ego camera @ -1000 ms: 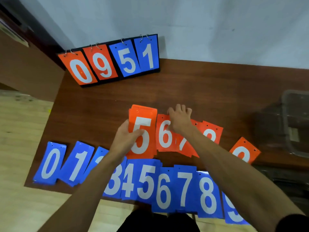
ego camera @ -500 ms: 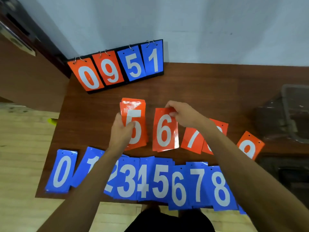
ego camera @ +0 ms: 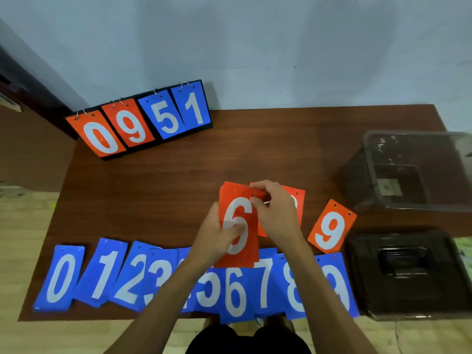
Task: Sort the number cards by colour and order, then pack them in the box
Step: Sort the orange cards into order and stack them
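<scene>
A brown wooden table (ego camera: 255, 154) fills the view from above, with a pale wall behind it.

At its right edge stands one clear plastic box (ego camera: 408, 149). One dark lid (ego camera: 408, 274) lies flat just in front of the box.

At the back left stands one black flip scoreboard (ego camera: 139, 121). It shows four cards hung on metal rings: two orange, reading 0 and 9, and two blue, reading 5 and 1.

Along the near edge lies one row of blue number cards (ego camera: 235, 292), overlapping side by side. Nine numerals can be read: 0, 1, 2, 3, 5, 6, 7, 8 and 9. The card between 3 and 5 is mostly covered by the left forearm.

Both arms reach in from the bottom and meet above the middle of the table.

The left hand (ego camera: 214, 236) grasps a small stack of orange cards (ego camera: 229, 198) from its left side, with the thumb pressed on the white 6 on top. The number of cards in the stack cannot be told. The stack's lower edge overlaps the blue row.

The right hand (ego camera: 275, 213), fingers curled, pinches the stack's top right corner.

Behind that hand lies at least one more orange card (ego camera: 297, 200), its numeral hidden. One orange 9 card (ego camera: 332, 226) lies alone, tilted, between the hands and the lid.
</scene>
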{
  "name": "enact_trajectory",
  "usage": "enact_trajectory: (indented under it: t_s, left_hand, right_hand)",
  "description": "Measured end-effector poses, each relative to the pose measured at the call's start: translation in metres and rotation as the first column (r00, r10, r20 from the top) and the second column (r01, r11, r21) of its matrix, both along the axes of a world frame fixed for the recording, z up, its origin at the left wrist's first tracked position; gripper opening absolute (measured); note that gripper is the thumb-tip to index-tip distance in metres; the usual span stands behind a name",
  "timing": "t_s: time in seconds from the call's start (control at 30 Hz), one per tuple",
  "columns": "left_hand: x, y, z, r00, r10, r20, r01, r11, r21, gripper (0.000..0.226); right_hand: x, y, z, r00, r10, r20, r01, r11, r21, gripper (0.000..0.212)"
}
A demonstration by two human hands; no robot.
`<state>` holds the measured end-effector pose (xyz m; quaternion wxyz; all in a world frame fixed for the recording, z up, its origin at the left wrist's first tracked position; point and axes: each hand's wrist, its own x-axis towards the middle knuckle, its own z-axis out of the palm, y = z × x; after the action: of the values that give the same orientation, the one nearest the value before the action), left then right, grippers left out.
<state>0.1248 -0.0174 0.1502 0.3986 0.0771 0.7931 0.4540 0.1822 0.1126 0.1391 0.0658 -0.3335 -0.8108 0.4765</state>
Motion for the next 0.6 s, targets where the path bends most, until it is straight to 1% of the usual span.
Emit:
enact_trajectory:
  t_s: [0.07, 0.23, 0.3, 0.37, 0.43, 0.5, 0.53, 0.6]
  left_hand:
    - [0.011, 0.008, -0.001, 1.000, 0.029, 0.006, -0.029, 1.000, -0.007, 0.055]
    - [0.020, 0.019, -0.007, 0.996, 0.089, -0.007, -0.089, 0.996, -0.030, 0.052]
    - [0.018, 0.022, -0.009, 0.991, 0.132, -0.014, -0.132, 0.991, -0.016, 0.048]
    - [0.010, 0.023, -0.012, 0.982, 0.189, -0.014, -0.190, 0.982, -0.018, 0.045]
    - [0.005, 0.023, -0.012, 0.973, 0.230, -0.007, -0.230, 0.973, -0.011, 0.045]
    - [0.002, 0.022, -0.009, 0.967, 0.256, -0.014, -0.256, 0.967, -0.004, 0.046]
    - [-0.001, 0.023, -0.007, 0.967, 0.255, -0.026, -0.255, 0.967, -0.003, 0.046]
    - [-0.030, -0.003, -0.024, 0.964, 0.265, 0.015, -0.265, 0.964, -0.032, 0.047]
  right_hand:
    - [0.007, 0.005, 0.000, 1.000, -0.021, -0.002, 0.021, 1.000, -0.022, 0.022]
    - [0.018, 0.027, -0.002, 0.995, 0.093, -0.047, -0.094, 0.995, -0.037, 0.026]
    - [0.019, 0.041, -0.007, 0.994, 0.069, -0.081, -0.073, 0.996, -0.042, 0.026]
    - [0.016, 0.057, -0.019, 0.998, 0.035, -0.056, -0.036, 0.999, -0.010, 0.025]
    - [0.010, 0.075, -0.035, 0.998, 0.037, 0.053, -0.040, 0.998, 0.056, 0.028]
    - [0.006, 0.087, -0.054, 0.975, 0.103, 0.198, -0.131, 0.982, 0.134, 0.036]
    - [0.002, 0.091, -0.061, 0.944, 0.156, 0.289, -0.215, 0.959, 0.186, 0.041]
    - [-0.034, 0.068, -0.088, 0.826, 0.222, 0.518, -0.394, 0.885, 0.250, 0.053]
